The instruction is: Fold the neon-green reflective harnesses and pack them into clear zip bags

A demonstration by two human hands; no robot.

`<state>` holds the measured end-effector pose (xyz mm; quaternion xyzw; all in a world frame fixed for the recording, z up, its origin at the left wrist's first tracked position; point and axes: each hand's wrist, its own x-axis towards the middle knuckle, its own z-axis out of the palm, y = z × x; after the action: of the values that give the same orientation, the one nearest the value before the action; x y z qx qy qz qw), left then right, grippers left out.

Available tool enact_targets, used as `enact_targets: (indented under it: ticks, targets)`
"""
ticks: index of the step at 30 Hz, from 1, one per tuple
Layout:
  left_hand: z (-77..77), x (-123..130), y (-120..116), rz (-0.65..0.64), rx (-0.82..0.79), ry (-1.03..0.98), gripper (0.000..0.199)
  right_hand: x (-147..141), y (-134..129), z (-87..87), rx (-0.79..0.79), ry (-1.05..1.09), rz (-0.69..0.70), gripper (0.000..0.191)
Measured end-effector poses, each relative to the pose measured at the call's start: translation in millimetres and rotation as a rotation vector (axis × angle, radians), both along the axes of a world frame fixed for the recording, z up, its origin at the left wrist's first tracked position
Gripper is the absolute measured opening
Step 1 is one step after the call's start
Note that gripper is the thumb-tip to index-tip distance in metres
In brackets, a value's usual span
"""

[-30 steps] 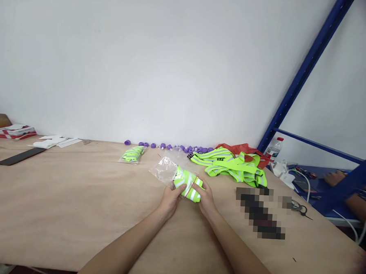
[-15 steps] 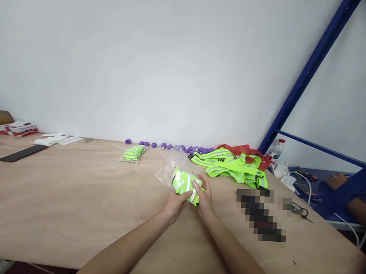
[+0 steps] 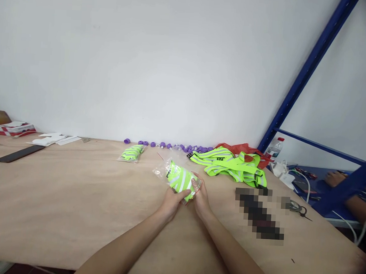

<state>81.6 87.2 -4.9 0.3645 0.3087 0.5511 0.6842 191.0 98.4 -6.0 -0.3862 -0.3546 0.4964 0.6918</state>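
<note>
Between my hands is a clear plastic bag (image 3: 160,172) with a folded neon-yellow reflective vest (image 3: 181,178) inside it. My left hand (image 3: 171,202) grips its near left side, thumb across the front. My right hand (image 3: 200,196) is closed round the right edge, where a red line runs along the plastic. The bag is held above the table, tilted, its loose plastic end pointing away to the left. Another bagged reflective vest (image 3: 132,152) lies flat farther back on the left. A loose reflective vest (image 3: 230,166) is spread out at the back right.
Several purple caps (image 3: 197,149) line the wall. Behind the loose vest are red fabric (image 3: 245,149) and a water bottle (image 3: 274,149). A black strip (image 3: 20,153) and white papers (image 3: 54,139) lie left. Beyond the blue frame (image 3: 309,74) is another person's hand (image 3: 334,178).
The vest has slid a little deeper toward the far left in my hands, and the bag has tilted slightly. Both hands keep their hold. The view has shifted slightly.
</note>
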Motion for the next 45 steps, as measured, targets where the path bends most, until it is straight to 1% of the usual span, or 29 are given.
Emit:
enact_targets:
  ticks: [3,5,8,11,14,19,23,31,35,40,45]
  targets:
    - [-0.7,-5.6,6.7,0.087,0.049,0.044,0.052,2.2,-0.4,-1.0,0.013,-0.006,0.024,0.056]
    - [-1.7,-9.8,11.7,0.142,0.062,0.086,0.053,4.4,-0.7,-0.8,-0.012,0.002,0.01,0.054]
    - [-1.8,-15.6,17.3,0.219,0.07,0.151,0.054,7.4,-2.3,1.4,-0.065,-0.025,-0.013,0.043]
    - [0.9,-19.6,18.9,0.252,0.074,0.182,0.053,8.1,-5.6,4.5,-0.079,-0.025,0.067,0.035]
    - [3.2,-21.1,18.2,0.255,0.086,0.182,0.053,6.4,-8.5,6.9,-0.087,0.039,0.154,0.037]
    - [-0.8,-20.8,19.2,0.242,0.103,0.152,0.054,4.3,-8.2,6.4,-0.076,0.106,0.168,0.037]
    - [-3.2,-20.9,19.4,0.188,0.139,0.148,0.053,4.3,-8.5,6.9,-0.039,0.114,0.237,0.037]
    - [13.6,-22.1,10.0,0.12,0.195,0.233,0.054,2.3,-12.2,12.9,-0.054,0.191,0.304,0.046]
    - [14.0,-22.7,9.5,0.063,0.205,0.283,0.054,2.4,-12.6,12.0,-0.058,0.226,0.311,0.044]
    - [10.4,-21.8,11.5,0.088,0.218,0.279,0.053,3.5,-12.4,9.5,-0.064,0.209,0.347,0.046]
    - [7.8,-22.0,12.8,0.1,0.237,0.307,0.05,5.8,-12.0,6.8,-0.063,0.229,0.406,0.042]
